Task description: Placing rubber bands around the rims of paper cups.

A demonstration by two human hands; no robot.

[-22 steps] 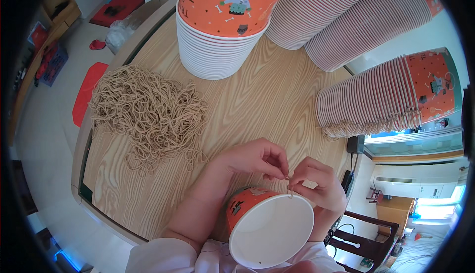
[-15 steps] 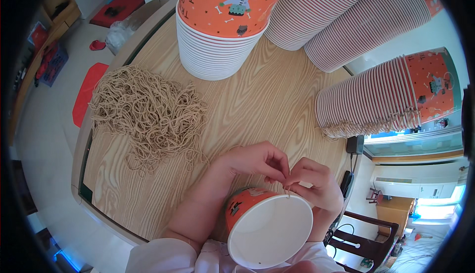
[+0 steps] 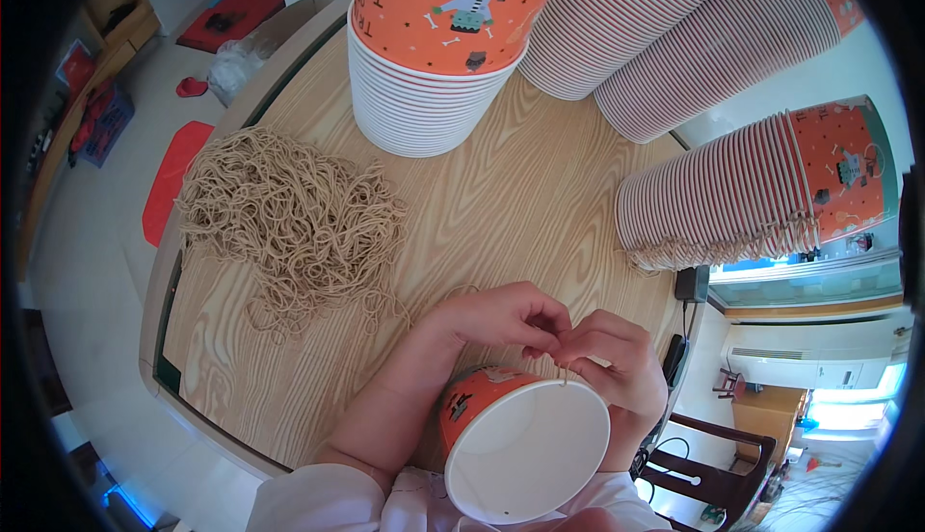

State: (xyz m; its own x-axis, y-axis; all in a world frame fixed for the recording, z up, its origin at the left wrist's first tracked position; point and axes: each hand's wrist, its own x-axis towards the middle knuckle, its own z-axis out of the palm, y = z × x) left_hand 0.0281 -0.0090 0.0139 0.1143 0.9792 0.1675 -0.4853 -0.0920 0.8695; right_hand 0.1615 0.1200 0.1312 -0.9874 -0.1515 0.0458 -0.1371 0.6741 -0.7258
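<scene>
Pinching string (image 3: pixel 565 374) at the 1 o'clock rim of the tilted cup (image 3: pixel 530 453): left hand (image 3: pixel 509 316), right hand (image 3: pixel 619 351), grips seemingly closed on it | cup near 6 o'clock, likely angled to keep its rim reachable | string pile (image 3: pixel 289 224) at 9, table (image 3: pixel 501 195), perhaps for left-hand reach

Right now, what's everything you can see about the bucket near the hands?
The bucket looks like paper: orange with pictures outside, plain white inside, with a white rim. It is tilted, mouth toward the camera, by the person's white shirt. A tan string runs from the right hand to its upper rim. A dark spot shows inside, near the lower rim.
</scene>
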